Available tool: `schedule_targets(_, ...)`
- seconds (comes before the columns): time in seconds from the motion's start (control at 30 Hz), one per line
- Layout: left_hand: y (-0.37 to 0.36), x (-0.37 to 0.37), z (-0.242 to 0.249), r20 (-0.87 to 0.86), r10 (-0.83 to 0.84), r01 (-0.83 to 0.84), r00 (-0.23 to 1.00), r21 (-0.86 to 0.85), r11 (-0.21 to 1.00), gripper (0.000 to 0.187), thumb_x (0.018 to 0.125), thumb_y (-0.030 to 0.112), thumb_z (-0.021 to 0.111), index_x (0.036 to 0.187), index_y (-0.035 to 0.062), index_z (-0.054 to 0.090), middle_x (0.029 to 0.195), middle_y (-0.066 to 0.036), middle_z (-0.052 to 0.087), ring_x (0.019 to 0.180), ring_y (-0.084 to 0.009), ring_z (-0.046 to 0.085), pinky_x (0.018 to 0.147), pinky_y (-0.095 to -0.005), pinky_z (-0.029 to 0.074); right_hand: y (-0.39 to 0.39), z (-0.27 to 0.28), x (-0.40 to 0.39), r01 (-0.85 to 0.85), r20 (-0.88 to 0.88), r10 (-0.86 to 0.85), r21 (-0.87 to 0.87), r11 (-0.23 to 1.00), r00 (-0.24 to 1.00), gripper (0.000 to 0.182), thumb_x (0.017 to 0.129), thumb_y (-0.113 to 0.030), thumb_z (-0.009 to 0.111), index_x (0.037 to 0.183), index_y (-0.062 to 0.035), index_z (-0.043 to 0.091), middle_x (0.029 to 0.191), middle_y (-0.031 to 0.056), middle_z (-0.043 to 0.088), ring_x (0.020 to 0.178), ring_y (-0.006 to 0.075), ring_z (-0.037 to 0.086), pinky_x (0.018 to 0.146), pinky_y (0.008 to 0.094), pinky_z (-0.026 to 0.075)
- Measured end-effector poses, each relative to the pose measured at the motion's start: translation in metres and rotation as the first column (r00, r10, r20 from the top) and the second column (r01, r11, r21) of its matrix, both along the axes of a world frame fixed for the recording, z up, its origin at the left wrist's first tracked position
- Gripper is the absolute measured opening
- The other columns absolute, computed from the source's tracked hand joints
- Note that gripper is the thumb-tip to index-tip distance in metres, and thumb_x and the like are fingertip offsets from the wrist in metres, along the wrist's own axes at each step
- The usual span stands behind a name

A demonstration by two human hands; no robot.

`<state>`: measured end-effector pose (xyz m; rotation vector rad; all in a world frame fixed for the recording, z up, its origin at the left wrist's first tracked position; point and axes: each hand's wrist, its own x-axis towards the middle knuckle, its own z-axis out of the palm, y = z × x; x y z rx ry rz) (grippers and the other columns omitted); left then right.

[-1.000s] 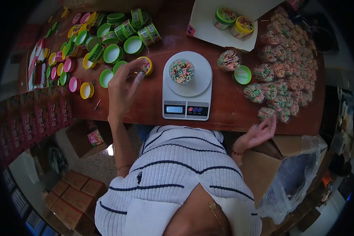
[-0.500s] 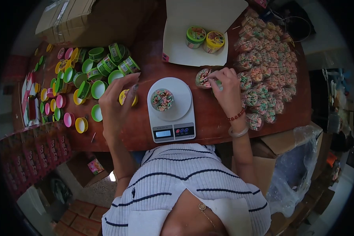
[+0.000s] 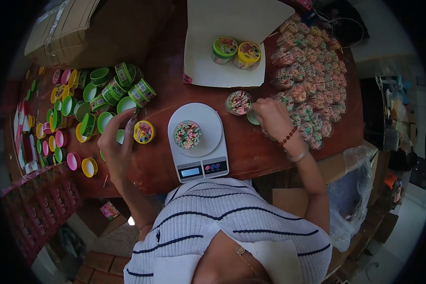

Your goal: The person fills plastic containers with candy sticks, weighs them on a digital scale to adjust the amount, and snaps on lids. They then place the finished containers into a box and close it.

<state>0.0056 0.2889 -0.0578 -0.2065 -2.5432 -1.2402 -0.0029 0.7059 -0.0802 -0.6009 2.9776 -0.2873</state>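
Observation:
My left hand (image 3: 112, 150) lies curled over a green lid (image 3: 120, 136) on the wooden table (image 3: 251, 146), just left of a yellow-lidded tub (image 3: 144, 131). My right hand (image 3: 271, 117) rests right of an open tub of coloured sticks (image 3: 238, 102), its fingertips closed on a second green lid (image 3: 252, 119). Between the hands stands a white digital scale (image 3: 208, 166) with another open tub of sticks (image 3: 188, 134) on its round plate.
Several green, yellow and pink lids and empty tubs (image 3: 87, 102) crowd the table's left. Wrapped stick bundles (image 3: 310, 80) fill the right. Two closed tubs (image 3: 235, 51) stand on a white sheet (image 3: 203, 71). A cardboard box (image 3: 66, 33) sits far left, a plastic bag (image 3: 350, 194) at the right edge.
My left hand left the yellow-lidded tub and drew back left onto a green lid. My right hand came up from the table edge to the open tub, then slid onto the lid beside it.

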Motion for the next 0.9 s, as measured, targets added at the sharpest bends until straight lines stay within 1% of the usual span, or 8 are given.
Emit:
schedule_targets(0.07, 0.000, -0.004, 0.000, 0.001, -0.009, 0.009, 1.000, -0.016, 1.000, 0.029, 0.091, -0.005, 0.071, 0.119, -0.0002, 0.074, 0.103, -0.012, 0.077, 0.088, -0.0187, 0.074, 0.081, -0.0306, 0.056, -0.004, -0.003, -0.005, -0.038, 0.054, 0.035, 0.049, 0.998, 0.998, 0.017, 0.079, -0.003, 0.075, 0.094, -0.0031, 0.067, 0.094, 0.0129, 0.064, 0.091, 0.0375, 0.067, 0.079, 0.0486, 0.055)
schedule_targets(0.13, 0.001, -0.002, 0.002, 0.012, -0.007, 0.007, 1.000, -0.032, 0.999, 0.029, 0.091, -0.004, 0.072, 0.120, 0.0003, 0.074, 0.102, -0.012, 0.077, 0.086, -0.0190, 0.073, 0.079, -0.0309, 0.056, -0.004, -0.003, -0.005, 0.030, 0.098, -0.028, -0.021, 0.999, 0.995, 0.022, 0.079, -0.003, 0.074, 0.098, -0.0038, 0.064, 0.099, 0.0146, 0.064, 0.093, 0.0392, 0.067, 0.080, 0.0502, 0.054)
schedule_targets(0.17, 0.001, -0.002, 0.003, 0.016, 0.011, -0.011, 1.000, -0.036, 0.999, 0.029, 0.091, -0.004, 0.072, 0.120, 0.0003, 0.074, 0.102, -0.012, 0.077, 0.086, -0.0190, 0.073, 0.079, -0.0309, 0.056, -0.002, -0.006, -0.004, -0.030, 0.094, 0.026, 0.044, 0.999, 0.995, 0.028, 0.079, -0.004, 0.074, 0.105, -0.0043, 0.062, 0.102, 0.0165, 0.064, 0.092, 0.0401, 0.067, 0.079, 0.0509, 0.054)
schedule_targets(0.3, -0.001, 0.001, 0.003, 0.015, 0.012, -0.012, 1.000, -0.015, 1.000, 0.028, 0.092, -0.004, 0.071, 0.119, 0.0012, 0.074, 0.103, -0.012, 0.077, 0.088, -0.0199, 0.074, 0.081, -0.0311, 0.056, 0.003, -0.010, -0.004, -0.121, 0.050, 0.117, 0.099, 0.988, 0.992, 0.026, 0.080, -0.004, 0.073, 0.102, -0.0033, 0.061, 0.098, 0.0174, 0.065, 0.091, 0.0407, 0.066, 0.079, 0.0516, 0.053)
schedule_targets(0.4, -0.005, 0.005, -0.002, 0.013, 0.017, -0.017, 1.000, -0.012, 1.000, 0.028, 0.092, -0.004, 0.071, 0.119, 0.0013, 0.074, 0.105, -0.013, 0.077, 0.090, -0.0206, 0.074, 0.082, -0.0317, 0.057, 0.002, -0.009, -0.006, -0.078, 0.143, 0.065, 0.090, 0.993, 0.988, 0.025, 0.079, -0.004, 0.073, 0.100, -0.0025, 0.061, 0.092, 0.0179, 0.067, 0.090, 0.0410, 0.067, 0.079, 0.0515, 0.053)
schedule_targets(0.6, -0.018, 0.015, -0.011, 0.064, 0.065, -0.064, 0.996, -0.020, 0.998, 0.027, 0.092, -0.003, 0.071, 0.119, 0.0008, 0.074, 0.106, -0.013, 0.078, 0.094, -0.0219, 0.075, 0.085, -0.0323, 0.057, 0.003, -0.016, 0.002, -0.057, 0.041, 0.056, 0.024, 0.998, 0.998, 0.018, 0.078, 0.000, 0.070, 0.093, -0.0001, 0.060, 0.085, 0.0207, 0.067, 0.084, 0.0428, 0.067, 0.078, 0.0502, 0.054)
schedule_targets(0.77, -0.015, 0.016, -0.006, 0.056, 0.076, -0.074, 0.996, -0.046, 0.996, 0.026, 0.092, -0.005, 0.071, 0.117, 0.0005, 0.074, 0.107, -0.013, 0.078, 0.094, -0.0225, 0.076, 0.084, -0.0332, 0.058, 0.004, -0.019, 0.003, 0.143, -0.007, -0.142, 0.023, 0.990, 0.990, 0.014, 0.075, -0.004, 0.072, 0.087, -0.0010, 0.066, 0.086, 0.0176, 0.069, 0.081, 0.0377, 0.069, 0.072, 0.0476, 0.056)
schedule_targets(0.9, -0.015, 0.016, -0.008, 0.035, 0.084, -0.083, 0.996, -0.014, 0.996, 0.026, 0.092, -0.005, 0.071, 0.117, 0.0004, 0.074, 0.108, -0.013, 0.077, 0.095, -0.0228, 0.075, 0.084, -0.0334, 0.058, 0.008, -0.021, 0.004, 0.140, -0.057, -0.141, -0.012, 0.990, 0.988, 0.012, 0.075, -0.005, 0.072, 0.086, -0.0015, 0.070, 0.082, 0.0165, 0.068, 0.078, 0.0366, 0.069, 0.070, 0.0467, 0.057)
